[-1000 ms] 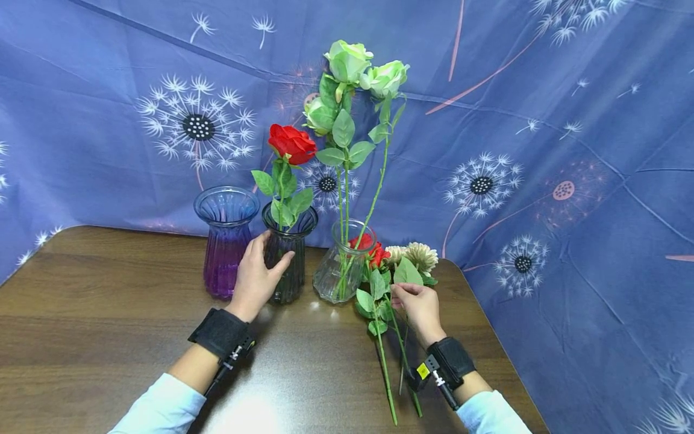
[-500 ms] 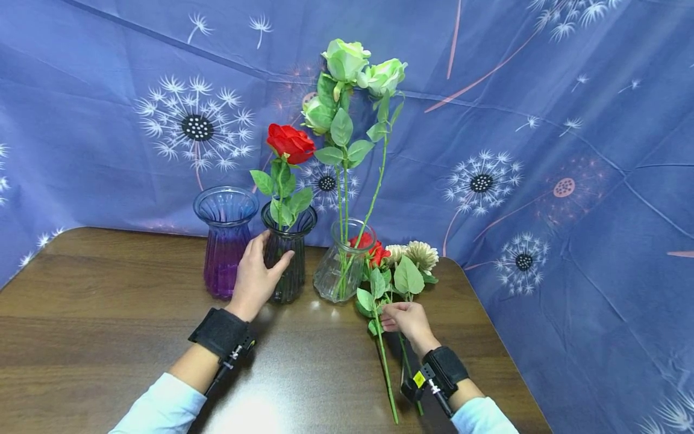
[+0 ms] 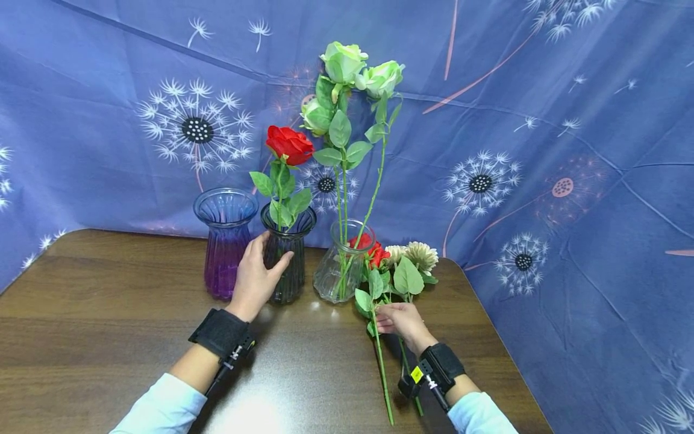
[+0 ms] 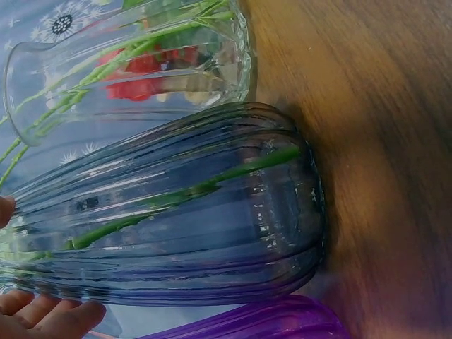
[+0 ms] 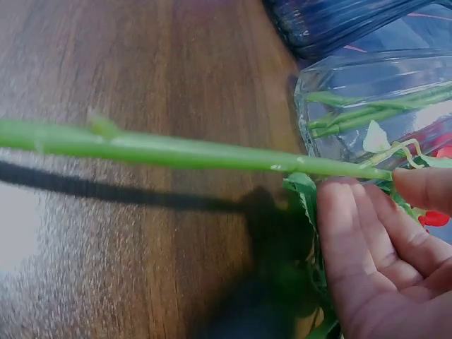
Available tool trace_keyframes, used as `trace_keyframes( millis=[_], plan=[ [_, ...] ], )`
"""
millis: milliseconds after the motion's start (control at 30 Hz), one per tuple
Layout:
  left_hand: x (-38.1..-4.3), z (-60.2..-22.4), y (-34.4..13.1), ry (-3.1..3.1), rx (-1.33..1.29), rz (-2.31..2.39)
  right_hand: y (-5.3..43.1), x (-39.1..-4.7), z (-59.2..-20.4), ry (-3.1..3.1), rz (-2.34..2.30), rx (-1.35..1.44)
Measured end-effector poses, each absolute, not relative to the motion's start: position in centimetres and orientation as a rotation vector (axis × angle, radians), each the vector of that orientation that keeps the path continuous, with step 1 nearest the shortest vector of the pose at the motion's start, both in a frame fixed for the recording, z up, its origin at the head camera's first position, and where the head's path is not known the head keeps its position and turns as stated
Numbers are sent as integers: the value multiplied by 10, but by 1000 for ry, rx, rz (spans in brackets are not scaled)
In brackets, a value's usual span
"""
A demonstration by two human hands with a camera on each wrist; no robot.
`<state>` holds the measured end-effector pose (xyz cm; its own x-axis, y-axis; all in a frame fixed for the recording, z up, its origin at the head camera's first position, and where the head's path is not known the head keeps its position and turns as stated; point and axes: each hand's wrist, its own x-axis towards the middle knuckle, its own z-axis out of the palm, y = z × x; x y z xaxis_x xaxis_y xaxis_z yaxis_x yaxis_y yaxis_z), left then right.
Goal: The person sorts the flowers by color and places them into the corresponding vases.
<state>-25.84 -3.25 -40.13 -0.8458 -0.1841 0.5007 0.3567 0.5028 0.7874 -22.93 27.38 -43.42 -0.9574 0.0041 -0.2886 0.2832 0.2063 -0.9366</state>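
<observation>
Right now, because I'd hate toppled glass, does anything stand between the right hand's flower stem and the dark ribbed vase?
Yes: the clear glass vase holding pale green roses stands between the stem and the dark ribbed vase.

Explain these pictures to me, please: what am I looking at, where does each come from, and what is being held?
There is no robot here, just a person's bare hands, with a black band on each wrist. The wide picture comes from a camera worn on the head; the two close ones come from cameras on the wrists. On the wooden table stand a purple vase, a dark vase with a red rose, and a clear vase with pale green roses. More red flowers and cream flowers lie near the clear one. The left hand holds the dark vase; the right hand pinches a green stem.
</observation>
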Motion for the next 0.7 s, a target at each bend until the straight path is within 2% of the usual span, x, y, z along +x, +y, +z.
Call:
trace_keyframes(
  millis=[333,700],
  plan=[
    [-259,-401,-32,-2214,-141,-1325,277,-231,-435,2073,-1906,189],
    [-258,-400,-32,-2232,-125,-1341,280,-230,-421,2150,-1939,152]
  ],
)
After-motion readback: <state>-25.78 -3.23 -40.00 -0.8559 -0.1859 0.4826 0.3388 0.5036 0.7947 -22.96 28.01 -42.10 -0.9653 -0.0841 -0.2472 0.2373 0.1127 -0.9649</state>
